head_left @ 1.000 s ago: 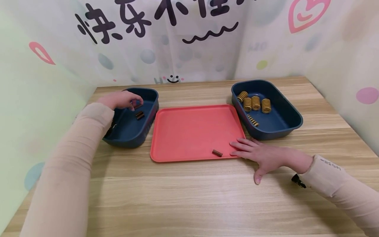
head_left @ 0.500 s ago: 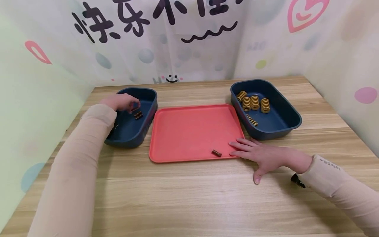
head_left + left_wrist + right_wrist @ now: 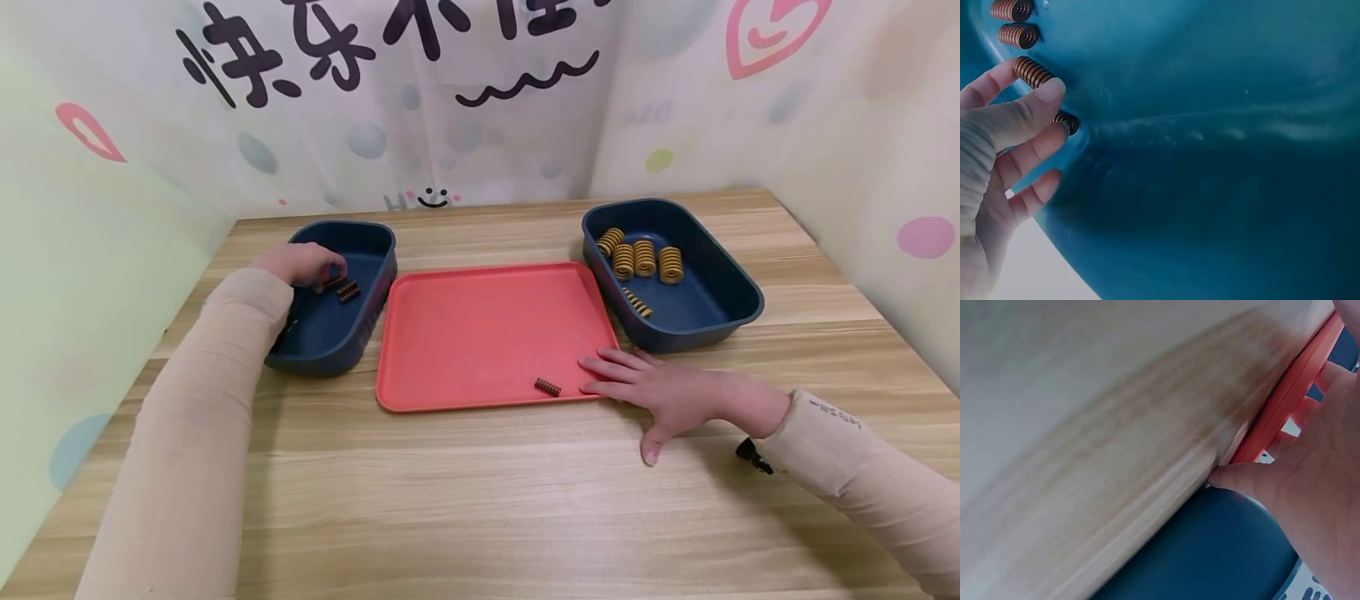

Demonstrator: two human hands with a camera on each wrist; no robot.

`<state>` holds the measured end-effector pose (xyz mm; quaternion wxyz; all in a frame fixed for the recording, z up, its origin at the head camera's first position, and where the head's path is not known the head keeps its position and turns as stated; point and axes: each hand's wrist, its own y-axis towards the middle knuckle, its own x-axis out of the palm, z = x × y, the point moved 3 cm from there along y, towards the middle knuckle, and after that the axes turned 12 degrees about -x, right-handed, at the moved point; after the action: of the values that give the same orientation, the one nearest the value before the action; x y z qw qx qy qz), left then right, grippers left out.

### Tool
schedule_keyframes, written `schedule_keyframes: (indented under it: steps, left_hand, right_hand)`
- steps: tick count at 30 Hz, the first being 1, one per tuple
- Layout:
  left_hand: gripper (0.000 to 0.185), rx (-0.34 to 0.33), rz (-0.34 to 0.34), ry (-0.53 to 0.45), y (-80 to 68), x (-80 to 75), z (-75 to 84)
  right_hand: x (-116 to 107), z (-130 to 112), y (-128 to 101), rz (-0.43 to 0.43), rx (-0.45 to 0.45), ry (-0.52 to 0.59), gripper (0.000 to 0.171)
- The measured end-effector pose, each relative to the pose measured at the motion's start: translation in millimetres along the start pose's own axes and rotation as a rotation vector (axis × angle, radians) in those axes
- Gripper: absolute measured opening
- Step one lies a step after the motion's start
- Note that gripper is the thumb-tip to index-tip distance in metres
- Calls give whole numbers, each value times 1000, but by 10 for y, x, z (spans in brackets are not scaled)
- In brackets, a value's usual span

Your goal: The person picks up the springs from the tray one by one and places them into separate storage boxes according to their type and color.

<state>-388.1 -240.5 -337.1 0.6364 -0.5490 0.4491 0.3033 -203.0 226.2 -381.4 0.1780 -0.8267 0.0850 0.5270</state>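
My left hand (image 3: 303,263) reaches into the left dark blue bin (image 3: 330,354). In the left wrist view, the left hand (image 3: 1019,94) pinches a small brown spring (image 3: 1030,70) between thumb and forefinger against the bin's floor (image 3: 1210,125). A second brown spring (image 3: 1067,120) lies under the fingers, and two more brown springs (image 3: 1017,35) lie beyond. My right hand (image 3: 663,392) lies flat on the table with fingers straight, fingertips touching the right front corner of the red tray (image 3: 480,325). One brown spring (image 3: 547,387) rests on the tray near those fingertips.
The right dark blue bin (image 3: 731,321) holds several yellow springs (image 3: 645,258). The wooden table (image 3: 480,500) is walled by patterned sheets on three sides. In the right wrist view, the right hand (image 3: 1310,487) lies beside the tray's rim (image 3: 1285,406).
My left hand has drawn back a little and lower inside the left bin with the spring. The right hand has stayed in place.
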Motion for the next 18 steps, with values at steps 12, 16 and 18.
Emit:
schedule_keyframes:
  steps: [12,16,18]
  left_hand:
    - [29,-45,-59,-86,32,51,-50]
    - [31,-31,-37,-101,15,23,-39]
    - [31,-15,-11,-92,-15,-16,-17]
  right_hand:
    - [-9,-12,8,-8,15,0,104]
    - [-10,-14,7,-7,13,0,104]
    - [-10,-15,5,-5,12,2,104]
